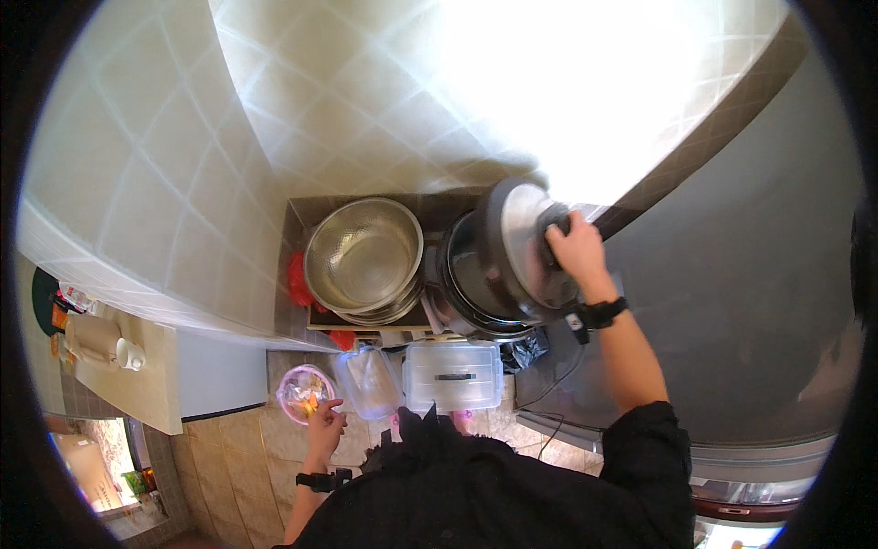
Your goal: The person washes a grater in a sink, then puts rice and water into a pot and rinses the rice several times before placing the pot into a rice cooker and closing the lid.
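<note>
My right hand (578,250) grips the dark knob on the lid (525,213) of an electric pressure cooker. The lid has a steel top and dark rim, and is tilted up over the right side of the cooker (466,274). Part of the cooker's dark inside shows to the left of the lid. My left hand (325,424) holds nothing; its fingers are apart, low at the left, over the edge of a pink-rimmed bin (302,391) with rubbish in it. Left of the cooker, a shiny steel basin (363,254) rests on a stack of other metal bowls.
Two clear plastic boxes (370,384), one with a handled lid (453,377), are on the tiled floor below the shelf. Black plastic bag (527,351) and a cable (559,384) lie near a large grey appliance (727,309) at right. A white mug (130,355) stands on the left counter.
</note>
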### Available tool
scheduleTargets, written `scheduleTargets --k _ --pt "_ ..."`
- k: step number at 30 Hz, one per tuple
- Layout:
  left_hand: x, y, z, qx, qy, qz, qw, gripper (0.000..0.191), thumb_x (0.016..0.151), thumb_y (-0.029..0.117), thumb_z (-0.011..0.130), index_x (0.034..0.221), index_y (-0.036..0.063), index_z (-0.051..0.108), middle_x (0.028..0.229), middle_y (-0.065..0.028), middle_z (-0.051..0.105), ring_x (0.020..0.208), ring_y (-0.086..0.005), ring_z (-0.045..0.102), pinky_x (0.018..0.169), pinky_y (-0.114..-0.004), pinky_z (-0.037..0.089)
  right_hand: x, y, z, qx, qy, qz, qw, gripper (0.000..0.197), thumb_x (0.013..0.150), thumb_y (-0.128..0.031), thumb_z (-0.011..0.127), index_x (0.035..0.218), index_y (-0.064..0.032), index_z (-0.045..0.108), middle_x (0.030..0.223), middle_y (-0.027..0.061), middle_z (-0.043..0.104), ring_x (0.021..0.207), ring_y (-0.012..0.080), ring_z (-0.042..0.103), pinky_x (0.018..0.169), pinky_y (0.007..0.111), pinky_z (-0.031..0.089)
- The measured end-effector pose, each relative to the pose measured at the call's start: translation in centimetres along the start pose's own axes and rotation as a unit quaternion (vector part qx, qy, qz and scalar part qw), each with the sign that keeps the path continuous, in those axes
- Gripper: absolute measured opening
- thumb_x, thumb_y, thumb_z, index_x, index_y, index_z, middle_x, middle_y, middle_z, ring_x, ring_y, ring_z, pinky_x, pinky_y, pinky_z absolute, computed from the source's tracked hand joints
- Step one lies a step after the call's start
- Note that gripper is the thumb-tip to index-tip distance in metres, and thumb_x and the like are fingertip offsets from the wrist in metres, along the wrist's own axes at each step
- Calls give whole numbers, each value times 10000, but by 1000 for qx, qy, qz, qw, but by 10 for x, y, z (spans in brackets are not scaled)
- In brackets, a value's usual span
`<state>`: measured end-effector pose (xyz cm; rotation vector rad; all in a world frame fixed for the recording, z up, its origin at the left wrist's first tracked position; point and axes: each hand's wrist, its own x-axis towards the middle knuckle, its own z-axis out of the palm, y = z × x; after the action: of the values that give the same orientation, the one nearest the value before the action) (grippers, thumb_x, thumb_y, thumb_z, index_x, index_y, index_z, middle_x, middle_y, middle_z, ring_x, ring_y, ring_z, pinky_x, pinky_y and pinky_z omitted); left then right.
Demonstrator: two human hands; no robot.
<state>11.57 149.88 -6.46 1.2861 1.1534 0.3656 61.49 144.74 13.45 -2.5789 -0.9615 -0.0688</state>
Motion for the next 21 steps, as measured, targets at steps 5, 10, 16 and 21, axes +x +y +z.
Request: scheduleTargets --k 5,10,16,21 --pt "1 4 5 31 -8 -53 998 281 757 34 555 1035 -9 543 617 -39 536 520 -95 506 465 -218 411 5 13 -83 78 75 13 994 356 743 -261 594 911 49 543 830 251 591 803 354 595 721 386 456" --pt "4 3 22 29 -30 -73 996 274 758 34 555 1029 -9 547 604 -34 526 513 -97 508 468 -220 421 -14 37 -115 54 138 -10 989 272 738 -175 605 912 22 536 775 196 594 732 270 601 688 332 449" --pt "3 3 29 64 -47 -113 990 269 764 32 549 1030 -7 546 607 -22 517 536 -95 518 471 -218 425 -29 71 -118 46 153 7 987 241 730 -126 589 907 20 517 718 146 562 651 220 551 652 296 436" --pt "8 18 37 49 -50 -120 990 276 766 39 553 1038 -8 543 607 -15 512 534 -90 513 473 -212 417 -25 60 -95 67 112 -8 991 278 717 -130 629 922 22 519 736 155 573 669 217 562 645 306 444"
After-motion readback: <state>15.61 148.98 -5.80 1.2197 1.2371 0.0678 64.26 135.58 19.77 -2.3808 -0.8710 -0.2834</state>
